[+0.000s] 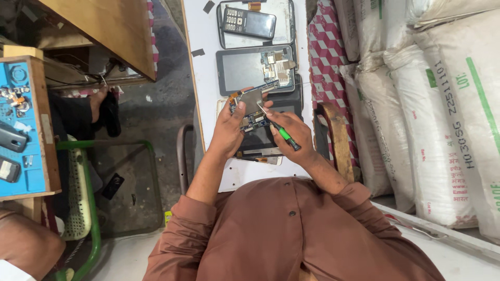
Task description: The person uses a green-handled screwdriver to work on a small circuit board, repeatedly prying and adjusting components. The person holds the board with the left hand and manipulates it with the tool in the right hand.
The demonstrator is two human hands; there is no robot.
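My left hand (227, 129) grips a small circuit board (250, 108) with a metal shield and an orange flex strip, held above a dark tablet (259, 139) on the white table (205, 67). My right hand (292, 136) is closed on a green-handled screwdriver (282, 133). Its thin metal tip touches the board near the middle. Both forearms come out of brown sleeves.
Two more opened tablets (245, 70) and a dark phone (249, 22) lie further up the table. White sacks (442, 119) are stacked at right beside a wooden chair arm (337, 138). A blue tray with parts (18, 125) and a green chair (86, 198) stand at left.
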